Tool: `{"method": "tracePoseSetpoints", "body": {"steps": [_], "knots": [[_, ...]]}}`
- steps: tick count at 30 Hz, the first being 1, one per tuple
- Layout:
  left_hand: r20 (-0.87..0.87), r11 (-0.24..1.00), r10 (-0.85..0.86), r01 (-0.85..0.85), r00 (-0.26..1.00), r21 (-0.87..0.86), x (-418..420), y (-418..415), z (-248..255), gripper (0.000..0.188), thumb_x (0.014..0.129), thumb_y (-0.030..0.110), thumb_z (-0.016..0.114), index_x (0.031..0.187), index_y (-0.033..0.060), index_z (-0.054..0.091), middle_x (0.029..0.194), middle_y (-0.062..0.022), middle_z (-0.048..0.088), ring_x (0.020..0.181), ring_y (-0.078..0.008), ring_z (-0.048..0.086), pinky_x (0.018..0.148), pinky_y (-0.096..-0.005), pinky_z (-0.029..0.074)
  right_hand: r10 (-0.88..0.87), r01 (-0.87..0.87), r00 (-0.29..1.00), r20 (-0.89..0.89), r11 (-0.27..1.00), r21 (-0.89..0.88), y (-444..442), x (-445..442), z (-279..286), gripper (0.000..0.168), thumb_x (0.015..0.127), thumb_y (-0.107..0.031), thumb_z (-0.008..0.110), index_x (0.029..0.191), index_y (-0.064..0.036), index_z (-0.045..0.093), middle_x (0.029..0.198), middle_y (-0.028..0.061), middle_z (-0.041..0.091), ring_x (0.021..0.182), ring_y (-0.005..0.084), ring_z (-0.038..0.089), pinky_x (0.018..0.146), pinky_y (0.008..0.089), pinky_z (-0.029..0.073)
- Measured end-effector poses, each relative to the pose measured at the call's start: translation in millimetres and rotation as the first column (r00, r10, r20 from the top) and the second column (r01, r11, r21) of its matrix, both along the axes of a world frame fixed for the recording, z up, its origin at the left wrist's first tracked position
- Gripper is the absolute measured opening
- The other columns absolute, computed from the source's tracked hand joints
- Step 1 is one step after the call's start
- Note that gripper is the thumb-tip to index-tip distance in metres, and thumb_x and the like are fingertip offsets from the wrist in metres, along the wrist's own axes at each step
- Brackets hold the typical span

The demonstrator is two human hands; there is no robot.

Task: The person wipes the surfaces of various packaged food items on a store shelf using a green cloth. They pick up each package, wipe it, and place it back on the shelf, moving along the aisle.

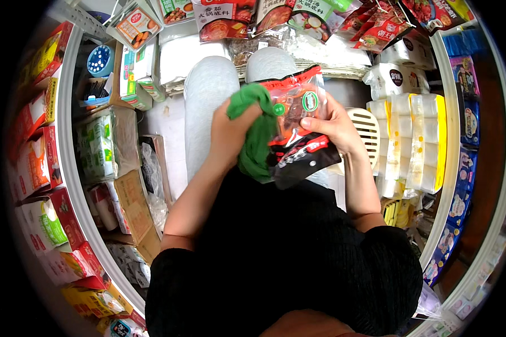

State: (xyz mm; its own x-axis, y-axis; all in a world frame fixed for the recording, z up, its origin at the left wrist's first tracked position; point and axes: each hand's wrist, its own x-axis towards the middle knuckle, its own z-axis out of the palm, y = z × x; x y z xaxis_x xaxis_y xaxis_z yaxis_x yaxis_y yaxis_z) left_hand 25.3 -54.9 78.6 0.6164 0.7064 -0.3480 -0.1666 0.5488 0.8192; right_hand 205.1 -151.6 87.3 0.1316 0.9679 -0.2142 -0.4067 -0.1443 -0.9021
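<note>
My left hand (232,132) is closed around a crumpled green cloth (256,135). Part of the cloth hangs down beside my lap and rests against the left edge of a red and black food packet (295,110). That packet is glossy, with a clear window showing reddish-brown contents, and it bears writing. My right hand (335,126) grips its right edge, thumb on the front face and the other fingers mostly hidden behind. Both hands are above my lap, between my grey-trousered knees (212,84) and my black top.
Hanging seasoning packets (225,19) line the shelf ahead. Left stand shelves of boxed goods (33,164) and an open cardboard carton (137,210). To the right are wrapped paper rolls (430,143), toilet-roll packs (398,80) and a slatted cream plastic stool (364,132).
</note>
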Motion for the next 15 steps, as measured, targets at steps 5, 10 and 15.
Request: {"method": "tracePoseSetpoints", "body": {"steps": [5,10,15], "knots": [[-0.058,0.997,-0.064,0.067,0.996,0.05,1.5,-5.1,-2.3,0.022,0.081,0.012,0.059,0.099,0.0,0.058,0.087,-0.0054,0.062,0.077,-0.0114,0.059,0.068,-0.0247,0.048,-0.144,0.146,0.989,0.043,0.989,-0.028,7.7,-4.3,1.5,0.044,0.077,-0.005,0.064,0.117,0.0,0.045,0.101,0.005,0.058,0.091,0.013,0.056,0.081,0.0277,0.045],[-0.171,0.958,-0.254,0.271,0.952,0.089,-14.2,-27.9,-8.8,0.027,0.079,0.01,0.061,0.104,0.0004,0.057,0.09,-0.0047,0.061,0.081,-0.0118,0.057,0.074,-0.027,0.047,-0.26,0.262,0.963,0.074,0.965,-0.014,9.5,5.7,-10.4,0.042,0.078,-0.008,0.064,0.114,0.002,0.046,0.099,0.0068,0.059,0.087,0.0129,0.057,0.08,0.0268,0.046],[-0.176,0.976,-0.178,0.196,0.968,0.094,-24.6,-24.0,-14.2,0.027,0.082,0.018,0.058,0.102,0.0,0.058,0.091,-0.0072,0.063,0.083,-0.0132,0.058,0.074,-0.0277,0.047,-0.101,0.102,0.994,0.038,0.994,-0.03,9.0,8.4,11.3,0.054,0.075,-0.004,0.067,0.122,0.003,0.04,0.109,0.0075,0.056,0.098,0.0133,0.054,0.087,0.0283,0.043]]}}
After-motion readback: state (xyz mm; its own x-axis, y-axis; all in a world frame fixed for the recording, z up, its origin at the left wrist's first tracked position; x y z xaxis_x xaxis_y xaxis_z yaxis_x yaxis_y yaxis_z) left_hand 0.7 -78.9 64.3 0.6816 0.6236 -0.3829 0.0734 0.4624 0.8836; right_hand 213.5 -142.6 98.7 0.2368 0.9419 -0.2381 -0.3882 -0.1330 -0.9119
